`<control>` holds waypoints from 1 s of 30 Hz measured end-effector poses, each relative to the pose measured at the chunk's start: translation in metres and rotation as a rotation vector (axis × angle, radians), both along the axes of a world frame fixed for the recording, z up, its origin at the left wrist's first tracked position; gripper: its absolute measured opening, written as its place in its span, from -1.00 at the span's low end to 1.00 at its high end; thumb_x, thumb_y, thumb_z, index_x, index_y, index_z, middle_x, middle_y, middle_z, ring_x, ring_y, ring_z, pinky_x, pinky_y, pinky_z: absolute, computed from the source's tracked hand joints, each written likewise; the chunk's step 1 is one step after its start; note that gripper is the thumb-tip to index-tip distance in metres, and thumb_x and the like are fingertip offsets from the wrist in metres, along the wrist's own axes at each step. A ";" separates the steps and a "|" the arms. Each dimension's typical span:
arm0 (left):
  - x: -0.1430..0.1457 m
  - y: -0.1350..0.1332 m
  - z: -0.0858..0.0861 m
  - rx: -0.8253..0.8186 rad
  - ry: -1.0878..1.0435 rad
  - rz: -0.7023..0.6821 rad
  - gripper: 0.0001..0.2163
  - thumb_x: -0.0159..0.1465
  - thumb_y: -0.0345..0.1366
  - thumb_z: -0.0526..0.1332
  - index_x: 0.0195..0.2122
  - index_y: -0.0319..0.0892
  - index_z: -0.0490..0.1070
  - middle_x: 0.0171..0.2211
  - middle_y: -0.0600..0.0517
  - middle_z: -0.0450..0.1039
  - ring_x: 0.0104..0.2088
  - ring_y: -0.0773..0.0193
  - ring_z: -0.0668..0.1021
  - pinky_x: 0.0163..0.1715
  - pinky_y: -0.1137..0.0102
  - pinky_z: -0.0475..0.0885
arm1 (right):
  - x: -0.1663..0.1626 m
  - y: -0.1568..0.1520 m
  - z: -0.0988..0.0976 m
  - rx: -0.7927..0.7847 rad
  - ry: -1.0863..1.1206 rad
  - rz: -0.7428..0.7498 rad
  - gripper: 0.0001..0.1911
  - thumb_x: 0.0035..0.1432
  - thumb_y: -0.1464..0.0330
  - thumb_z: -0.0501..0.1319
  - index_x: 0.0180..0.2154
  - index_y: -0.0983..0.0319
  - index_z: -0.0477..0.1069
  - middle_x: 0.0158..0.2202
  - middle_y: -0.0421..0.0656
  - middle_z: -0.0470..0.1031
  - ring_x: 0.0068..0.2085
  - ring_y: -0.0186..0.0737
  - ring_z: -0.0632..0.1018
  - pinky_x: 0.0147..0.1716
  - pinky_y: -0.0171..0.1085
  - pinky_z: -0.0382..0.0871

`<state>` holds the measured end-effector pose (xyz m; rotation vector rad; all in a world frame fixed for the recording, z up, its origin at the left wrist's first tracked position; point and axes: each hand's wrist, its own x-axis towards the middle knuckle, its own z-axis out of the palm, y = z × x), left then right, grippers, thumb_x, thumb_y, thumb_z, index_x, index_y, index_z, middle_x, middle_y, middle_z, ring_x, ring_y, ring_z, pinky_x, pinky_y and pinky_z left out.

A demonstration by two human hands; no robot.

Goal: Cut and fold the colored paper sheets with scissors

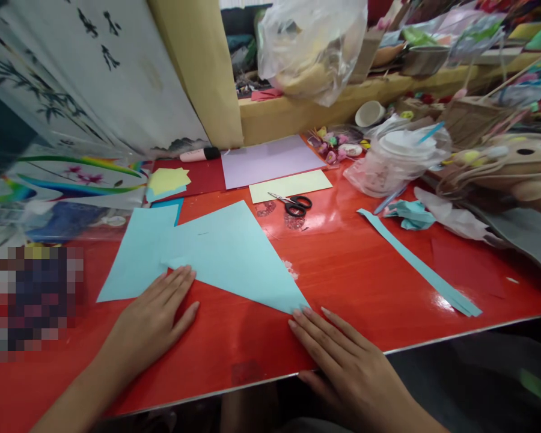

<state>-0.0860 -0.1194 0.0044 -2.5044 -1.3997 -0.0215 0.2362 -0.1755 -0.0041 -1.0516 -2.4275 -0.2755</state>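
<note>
A light blue sheet of paper [234, 252] lies on the red table in front of me, with its near edge running between my hands. My left hand [155, 313] rests with fingers stretched out on its left corner, where a small flap shows by the fingertips. With fingers extended, my right hand [342, 355] touches the sheet's near right corner. Another light blue sheet [135, 252] sits partly beneath at the left. Beyond the paper is a pair of black-handled scissors [296, 205], lying on the table beside a pale yellow strip [291, 186].
A lilac sheet [270, 159] and yellow paper pieces [169, 182] lie toward the back. On the right are light blue strips [419, 264], crumpled blue paper [410, 214] and a bagged lidded cup [397, 156]. The red table's [342, 258] front edge runs close to me.
</note>
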 end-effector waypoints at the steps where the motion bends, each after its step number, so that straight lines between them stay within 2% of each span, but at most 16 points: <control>1: -0.005 0.002 0.000 0.001 -0.005 0.017 -0.48 0.27 -0.12 -0.05 0.19 -0.32 0.08 0.16 -0.19 0.16 0.15 0.08 0.26 0.14 0.11 0.18 | 0.000 -0.001 0.001 0.001 0.008 -0.006 -0.65 0.18 0.32 0.09 -0.02 0.32 0.38 -0.01 -0.16 0.43 0.00 -0.27 0.45 0.07 -0.28 0.29; 9: -0.023 0.009 -0.002 0.033 0.065 0.066 -0.52 0.27 -0.16 -0.06 0.19 -0.21 0.10 0.13 -0.18 0.22 0.17 0.03 0.23 0.10 0.02 0.16 | 0.012 -0.010 0.007 0.007 0.022 -0.038 -0.71 0.22 0.38 0.05 -0.07 0.31 0.41 -0.05 -0.16 0.46 -0.04 -0.28 0.48 0.02 -0.32 0.35; 15: -0.016 0.010 0.005 0.046 0.103 0.056 -0.42 0.26 0.01 -0.07 0.13 -0.37 0.19 0.09 -0.34 0.24 0.13 -0.12 0.27 0.03 0.00 0.22 | 0.022 -0.020 0.006 -0.052 0.028 -0.025 -0.69 0.18 0.44 0.09 -0.03 0.31 0.39 -0.04 -0.16 0.45 -0.04 -0.22 0.49 -0.09 -0.26 0.45; 18: 0.001 0.014 0.014 0.062 0.151 -0.083 -0.52 0.28 -0.05 -0.04 0.06 -0.32 0.28 0.05 -0.33 0.30 0.06 -0.11 0.36 -0.04 0.04 0.30 | 0.020 -0.024 0.008 -0.030 0.090 -0.018 -0.70 0.16 0.47 0.11 -0.07 0.34 0.41 -0.07 -0.11 0.47 -0.04 -0.15 0.49 -0.12 -0.20 0.46; 21: 0.023 0.017 0.023 0.022 0.182 -0.332 -0.68 0.33 -0.30 -0.07 0.04 -0.25 0.29 0.02 -0.25 0.35 -0.08 0.06 0.48 -0.19 0.22 0.41 | 0.019 -0.029 0.016 -0.015 0.151 0.042 -0.74 0.15 0.48 0.10 -0.12 0.34 0.45 -0.13 -0.12 0.52 -0.08 -0.18 0.51 -0.13 -0.23 0.46; 23: 0.037 0.020 0.025 0.037 0.208 -0.453 -0.66 0.30 -0.49 -0.10 0.06 -0.26 0.26 -0.06 -0.25 0.41 -0.14 0.13 0.51 -0.30 0.30 0.42 | 0.023 -0.032 0.024 -0.058 0.150 0.107 -0.75 0.17 0.46 0.10 -0.14 0.28 0.46 -0.18 -0.19 0.54 -0.14 -0.27 0.54 -0.13 -0.30 0.45; 25: 0.046 0.024 0.025 0.091 0.240 -0.541 -0.61 0.24 -0.60 -0.11 0.06 -0.28 0.24 -0.15 -0.24 0.46 -0.20 0.17 0.53 -0.39 0.36 0.41 | 0.030 -0.036 0.030 -0.112 0.129 0.158 -0.76 0.17 0.42 0.10 -0.14 0.23 0.46 -0.21 -0.24 0.55 -0.18 -0.31 0.55 -0.14 -0.34 0.45; 28: 0.049 0.027 0.025 0.204 0.277 -0.664 -0.67 0.21 -0.60 -0.05 -0.03 -0.32 0.30 -0.30 -0.18 0.50 -0.37 0.23 0.54 -0.52 0.41 0.37 | 0.043 -0.041 0.032 -0.163 0.108 0.152 -0.74 0.17 0.40 0.10 -0.11 0.22 0.43 -0.19 -0.21 0.54 -0.15 -0.27 0.53 -0.15 -0.30 0.44; 30: 0.044 0.024 0.027 0.285 0.204 -0.695 -0.75 0.21 -0.55 0.01 -0.11 -0.31 0.32 -0.30 -0.15 0.51 -0.44 0.26 0.53 -0.53 0.41 0.37 | 0.052 -0.043 0.029 -0.182 0.105 0.120 -0.73 0.17 0.41 0.09 -0.09 0.23 0.41 -0.18 -0.18 0.53 -0.13 -0.23 0.52 -0.14 -0.27 0.42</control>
